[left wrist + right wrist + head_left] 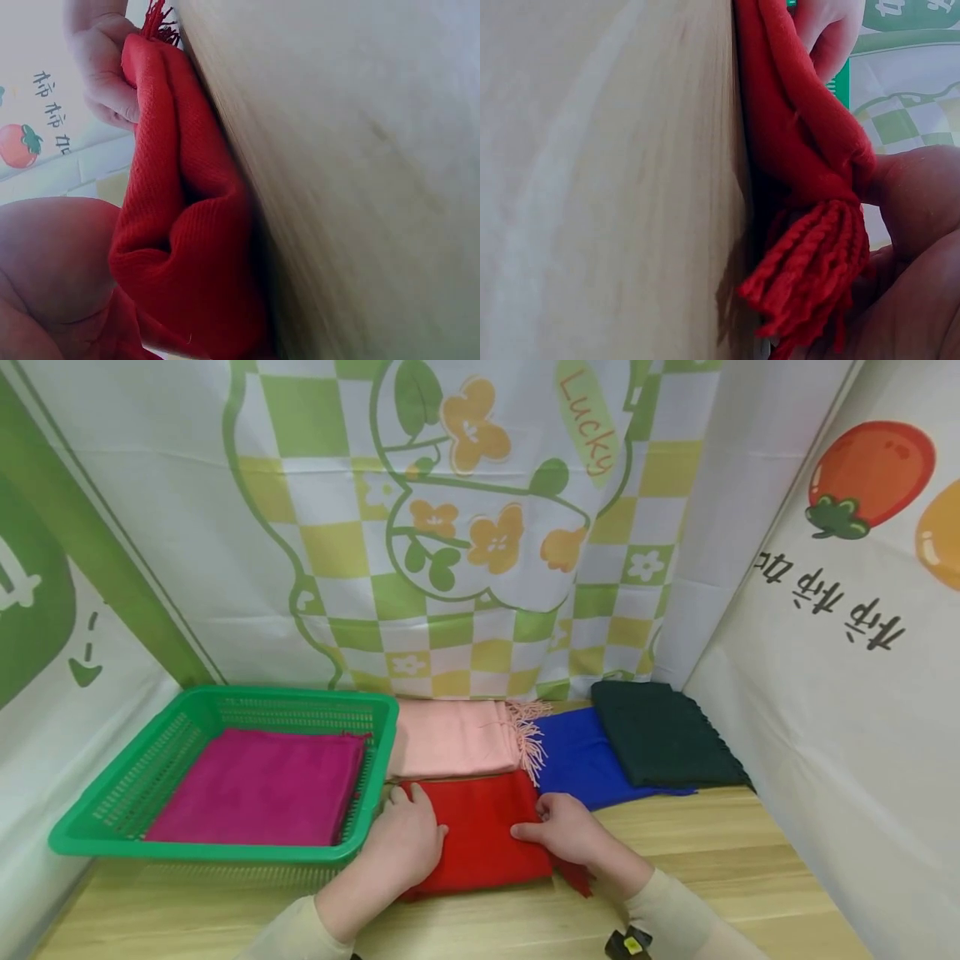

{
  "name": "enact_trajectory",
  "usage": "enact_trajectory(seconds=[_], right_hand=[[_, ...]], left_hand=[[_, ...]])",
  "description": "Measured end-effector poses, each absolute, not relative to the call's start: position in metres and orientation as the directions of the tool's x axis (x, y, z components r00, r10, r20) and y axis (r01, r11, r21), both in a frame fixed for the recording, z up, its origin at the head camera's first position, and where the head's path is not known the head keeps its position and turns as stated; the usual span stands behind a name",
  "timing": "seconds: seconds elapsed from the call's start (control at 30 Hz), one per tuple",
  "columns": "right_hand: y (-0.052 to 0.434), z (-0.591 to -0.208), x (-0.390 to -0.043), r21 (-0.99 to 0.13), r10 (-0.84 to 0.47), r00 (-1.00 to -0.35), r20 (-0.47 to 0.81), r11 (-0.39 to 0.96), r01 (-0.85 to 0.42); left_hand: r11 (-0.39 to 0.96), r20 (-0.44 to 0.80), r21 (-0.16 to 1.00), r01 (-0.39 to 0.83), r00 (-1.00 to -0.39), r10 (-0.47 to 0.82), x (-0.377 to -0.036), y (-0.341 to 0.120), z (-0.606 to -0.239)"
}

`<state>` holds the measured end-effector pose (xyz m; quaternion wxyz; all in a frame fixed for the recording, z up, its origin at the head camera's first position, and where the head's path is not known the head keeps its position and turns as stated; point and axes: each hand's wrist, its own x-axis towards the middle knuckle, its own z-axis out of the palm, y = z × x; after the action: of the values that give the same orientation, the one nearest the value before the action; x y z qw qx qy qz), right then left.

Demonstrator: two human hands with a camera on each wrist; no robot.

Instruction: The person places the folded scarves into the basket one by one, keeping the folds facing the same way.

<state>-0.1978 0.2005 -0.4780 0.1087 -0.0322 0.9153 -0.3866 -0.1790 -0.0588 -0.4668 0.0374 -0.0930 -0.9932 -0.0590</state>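
Observation:
A folded red scarf lies on the wooden table just in front of me. My left hand grips its left edge, beside the green basket. My right hand grips its right edge, where the red fringe hangs out by the palm. In the left wrist view the red scarf bulges in thick folds against the table, with the right hand curled on its far end. The right wrist view shows the left hand on the scarf's other end.
The green basket holds a folded magenta scarf. Behind the red scarf lie a pink scarf, a blue scarf and a dark green scarf. Printed cloth walls close in the back and both sides.

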Motion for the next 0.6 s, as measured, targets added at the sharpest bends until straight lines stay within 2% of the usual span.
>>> enact_trajectory(seconds=[0.23, 0.6], right_hand=[[0.2016, -0.4817, -0.1998, -0.702, -0.142, -0.975, -0.173, 0.711, 0.021], [0.2015, -0.4821, -0.199, -0.697, -0.153, -0.974, -0.167, 0.717, 0.007]], left_hand=[[0.981, 0.079, 0.08, 0.175, -0.982, 0.169, -0.1763, -0.059, -0.4658], [0.965, -0.016, 0.21, 0.156, -0.986, 0.163, -0.18, -0.0608, -0.4684]])
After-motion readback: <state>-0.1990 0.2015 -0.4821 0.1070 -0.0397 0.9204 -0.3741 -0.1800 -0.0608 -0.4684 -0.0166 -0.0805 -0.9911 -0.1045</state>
